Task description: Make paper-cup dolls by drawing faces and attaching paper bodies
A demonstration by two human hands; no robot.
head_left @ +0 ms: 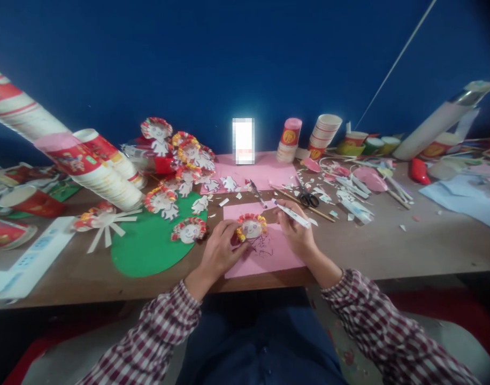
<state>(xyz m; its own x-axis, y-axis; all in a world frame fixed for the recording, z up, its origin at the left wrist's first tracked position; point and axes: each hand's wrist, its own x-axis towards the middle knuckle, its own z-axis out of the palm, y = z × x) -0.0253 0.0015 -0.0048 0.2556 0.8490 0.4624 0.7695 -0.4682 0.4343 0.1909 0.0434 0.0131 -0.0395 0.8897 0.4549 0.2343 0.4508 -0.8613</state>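
My left hand (226,247) grips the left edge of a round paper face (252,229), with thumb and fingers about its curled red and yellow rim. The face has drawn eyes and a smile and lies over a pink paper sheet (287,248) with dark drawn lines on it. My right hand (295,232) is closed round a white marker (296,215), its tip pointing up and left, clear of the face. Beyond the face lies a second pen (258,194). Left of my left hand, another curled-rim paper face (189,230) rests on a green paper shape (148,256).
Black-handled scissors (309,199) and a thin stick (319,211) lie among paper scraps beyond my right hand. Long stacks of paper cups (80,160) lean at the left. More cups (325,133) stand at the back, near a bright, blurred-out rectangle (243,140).
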